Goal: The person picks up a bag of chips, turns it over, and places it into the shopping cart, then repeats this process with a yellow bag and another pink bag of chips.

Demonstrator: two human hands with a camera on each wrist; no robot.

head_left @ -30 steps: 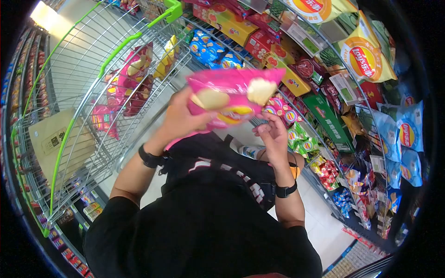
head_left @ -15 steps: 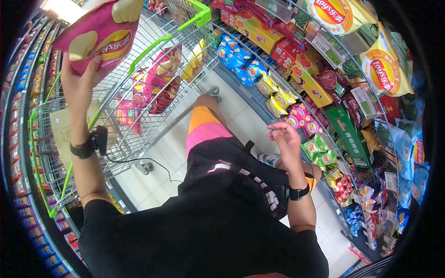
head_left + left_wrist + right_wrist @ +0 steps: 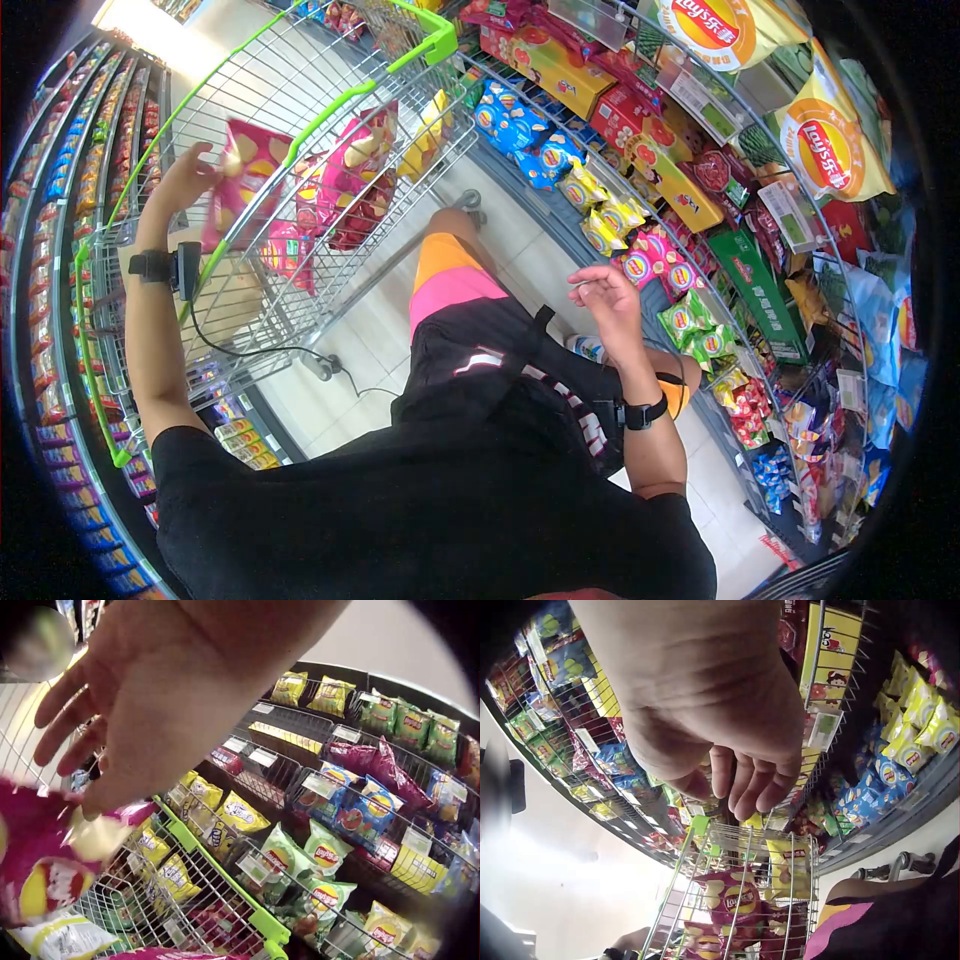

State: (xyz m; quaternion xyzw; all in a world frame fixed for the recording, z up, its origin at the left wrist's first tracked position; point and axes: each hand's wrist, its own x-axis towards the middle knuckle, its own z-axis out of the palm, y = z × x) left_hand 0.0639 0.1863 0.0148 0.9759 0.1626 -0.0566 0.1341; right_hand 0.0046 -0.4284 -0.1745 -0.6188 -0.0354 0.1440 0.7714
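My left hand [image 3: 182, 185] is over the cart with its fingers spread, beside a magenta chip bag [image 3: 248, 170]. In the left wrist view, the thumb of the left hand [image 3: 150, 712] overlaps the edge of that magenta bag [image 3: 45, 855]; whether they touch I cannot tell. More magenta bags [image 3: 350, 180] and a yellow bag [image 3: 424, 135] lie in the wire cart. Loosely bent and holding nothing, my right hand [image 3: 612, 305] hangs in front of the shelf. The right wrist view shows this right hand [image 3: 712, 727] with its fingers hanging down.
The cart [image 3: 340, 105] has green edging, and a brown paper item [image 3: 215, 295] is in its near part. Racks of chip bags [image 3: 650, 265] and boxes [image 3: 755, 290] stand at the right. Another stocked shelf [image 3: 60, 300] curves along the left. A cable [image 3: 250, 352] trails from the left wrist.
The magenta bag, held up by my left hand half a second ago, is now lower, in the cart. The left hand has dropped and its fingers have spread. The right hand has barely moved since then.
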